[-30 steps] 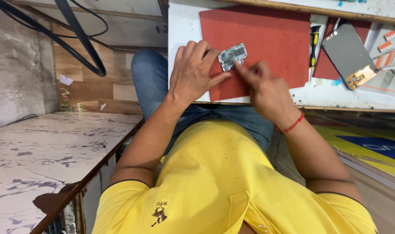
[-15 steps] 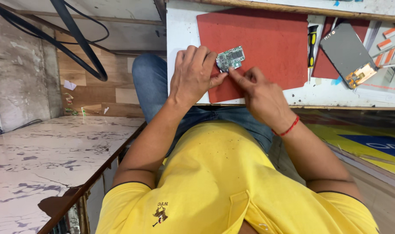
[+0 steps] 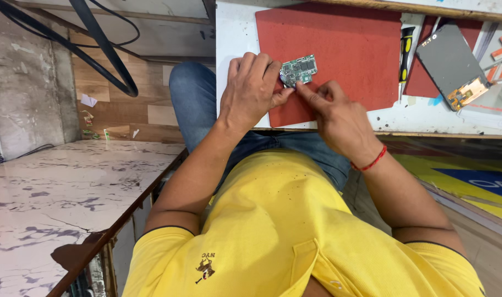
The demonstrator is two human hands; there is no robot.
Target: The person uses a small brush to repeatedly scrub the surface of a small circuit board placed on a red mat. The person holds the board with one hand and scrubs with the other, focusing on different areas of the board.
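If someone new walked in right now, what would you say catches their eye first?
Both hands meet over a small green circuit board on the red mat: the left hand grips it, the right hand touches its edge with a fingertip. To the right on the white bench lies a grey phone screen.

White, scuffed desk (image 3: 237, 49), carrying a flat red rectangular rubber mat (image 3: 350, 49); just right of it lay a black-and-yellow-handled screwdriver (image 3: 406, 52), then a second red mat (image 3: 421, 82) under a dark grey rectangular phone screen panel (image 3: 448, 61).
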